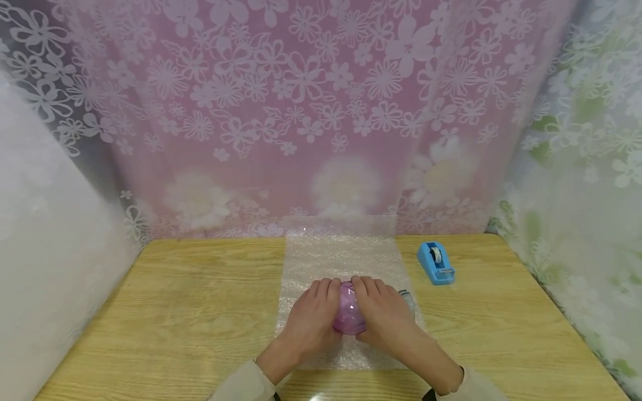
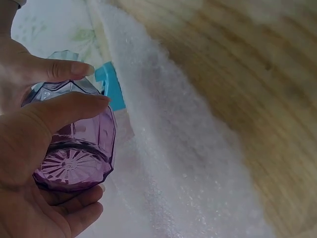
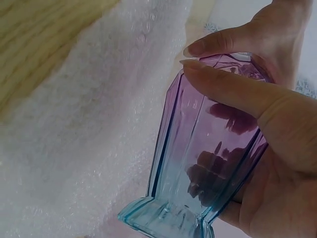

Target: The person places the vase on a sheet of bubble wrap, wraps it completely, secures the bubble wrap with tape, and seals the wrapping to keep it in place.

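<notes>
Table: a sheet of bubble wrap (image 1: 341, 255) runs down the wooden table (image 1: 215, 295), its far end lapping over the edge before the pink curtain (image 1: 301, 139).
Dispenser: the blue tape dispenser (image 1: 435, 264) stands right of the wrap, beyond the hands.
Vase: the glass vase (image 1: 349, 312) lies sideways between the left hand (image 1: 313, 314) and right hand (image 1: 386, 317), both curled round it, over the wrap; whether it touches, I can't tell.
In the way: from the head, the hands hide most of it.
Left wrist: shows its purple end's ray pattern.
Right wrist: shows its flared blue end.
</notes>
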`<control>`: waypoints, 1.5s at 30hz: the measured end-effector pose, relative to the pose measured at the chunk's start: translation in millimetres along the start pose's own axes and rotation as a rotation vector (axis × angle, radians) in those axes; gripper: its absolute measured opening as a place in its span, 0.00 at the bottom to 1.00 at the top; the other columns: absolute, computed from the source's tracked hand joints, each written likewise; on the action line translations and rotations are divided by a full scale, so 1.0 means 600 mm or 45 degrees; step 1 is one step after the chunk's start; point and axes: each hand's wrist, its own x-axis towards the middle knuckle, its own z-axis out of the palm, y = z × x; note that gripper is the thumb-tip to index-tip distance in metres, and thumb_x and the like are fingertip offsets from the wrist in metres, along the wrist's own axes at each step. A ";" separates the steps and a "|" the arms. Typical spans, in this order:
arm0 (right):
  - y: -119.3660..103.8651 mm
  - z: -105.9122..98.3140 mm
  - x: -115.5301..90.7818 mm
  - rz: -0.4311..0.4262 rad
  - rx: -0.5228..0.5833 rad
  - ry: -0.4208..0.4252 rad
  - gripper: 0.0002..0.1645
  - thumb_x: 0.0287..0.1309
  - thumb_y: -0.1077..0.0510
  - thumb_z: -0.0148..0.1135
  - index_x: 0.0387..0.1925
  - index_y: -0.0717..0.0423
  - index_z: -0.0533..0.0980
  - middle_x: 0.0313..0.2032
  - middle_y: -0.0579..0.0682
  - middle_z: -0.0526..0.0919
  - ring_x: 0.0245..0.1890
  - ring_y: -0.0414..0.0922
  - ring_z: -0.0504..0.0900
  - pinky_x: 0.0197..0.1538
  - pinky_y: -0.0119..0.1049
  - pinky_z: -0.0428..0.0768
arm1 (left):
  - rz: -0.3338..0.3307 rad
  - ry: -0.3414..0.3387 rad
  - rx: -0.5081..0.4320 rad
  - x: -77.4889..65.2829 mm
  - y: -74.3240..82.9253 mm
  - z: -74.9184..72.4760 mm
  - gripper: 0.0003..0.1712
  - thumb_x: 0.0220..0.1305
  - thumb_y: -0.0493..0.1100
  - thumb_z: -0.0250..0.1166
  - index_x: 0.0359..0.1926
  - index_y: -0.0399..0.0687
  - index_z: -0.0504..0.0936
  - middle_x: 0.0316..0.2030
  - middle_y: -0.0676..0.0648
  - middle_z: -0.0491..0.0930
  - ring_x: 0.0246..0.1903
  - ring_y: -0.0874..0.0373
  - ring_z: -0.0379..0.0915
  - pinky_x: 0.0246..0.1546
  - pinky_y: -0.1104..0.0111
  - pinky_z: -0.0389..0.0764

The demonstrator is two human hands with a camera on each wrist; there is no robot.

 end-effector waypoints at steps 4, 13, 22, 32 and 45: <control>-0.006 -0.001 -0.006 0.003 0.030 -0.036 0.60 0.21 0.46 0.86 0.56 0.68 0.66 0.50 0.62 0.74 0.49 0.56 0.75 0.50 0.49 0.75 | 0.002 -0.006 0.005 -0.009 0.004 0.002 0.47 0.30 0.50 0.77 0.54 0.36 0.68 0.43 0.43 0.74 0.42 0.52 0.72 0.43 0.65 0.77; -0.016 0.005 -0.021 -0.011 0.064 -0.080 0.60 0.19 0.46 0.86 0.56 0.67 0.66 0.50 0.61 0.74 0.48 0.56 0.75 0.50 0.49 0.75 | 0.009 -0.030 0.031 -0.029 0.015 0.003 0.51 0.26 0.55 0.79 0.52 0.37 0.68 0.41 0.44 0.73 0.39 0.53 0.72 0.41 0.67 0.77; -0.022 0.010 -0.035 -0.041 0.060 -0.094 0.61 0.22 0.41 0.84 0.56 0.68 0.66 0.49 0.61 0.74 0.47 0.56 0.75 0.48 0.49 0.76 | 0.022 -0.057 -0.008 -0.046 0.023 0.001 0.53 0.23 0.55 0.80 0.52 0.36 0.68 0.41 0.45 0.73 0.39 0.55 0.71 0.41 0.67 0.77; -0.027 0.018 -0.048 -0.038 0.075 -0.088 0.58 0.25 0.41 0.81 0.56 0.68 0.67 0.48 0.60 0.74 0.48 0.55 0.75 0.49 0.49 0.75 | 0.030 -0.040 -0.030 -0.059 0.031 0.006 0.55 0.23 0.61 0.80 0.52 0.36 0.68 0.39 0.46 0.72 0.38 0.55 0.70 0.40 0.68 0.77; -0.027 0.027 -0.054 -0.070 0.055 -0.050 0.58 0.23 0.40 0.81 0.55 0.67 0.67 0.47 0.60 0.75 0.46 0.55 0.75 0.47 0.48 0.76 | 0.035 -0.081 0.016 -0.064 0.037 0.005 0.60 0.21 0.65 0.81 0.53 0.35 0.68 0.40 0.45 0.72 0.39 0.55 0.70 0.41 0.68 0.77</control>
